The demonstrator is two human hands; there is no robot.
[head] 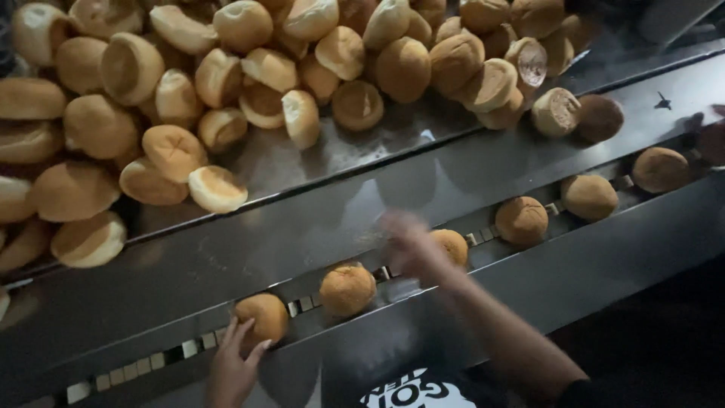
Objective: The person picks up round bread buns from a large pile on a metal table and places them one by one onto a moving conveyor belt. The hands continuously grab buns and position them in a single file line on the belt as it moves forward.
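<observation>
A row of round golden buns sits in a narrow steel conveyor channel (529, 264) that runs diagonally from lower left to upper right. My left hand (229, 370) reaches up from the bottom edge, its fingers spread against the lowest bun (264, 313). My right hand (408, 243) is blurred by motion and hovers at a bun (453, 243) in the middle of the channel; its grip is unclear. Between the two hands lies another bun (347, 289). Three more buns (521, 221) follow up the channel to the right.
A big heap of loose buns (226, 83) covers the sloped steel table (362, 151) above the channel, some cut side up. A steel side wall (589, 272) borders the channel near me. My dark printed shirt (411, 393) shows at the bottom.
</observation>
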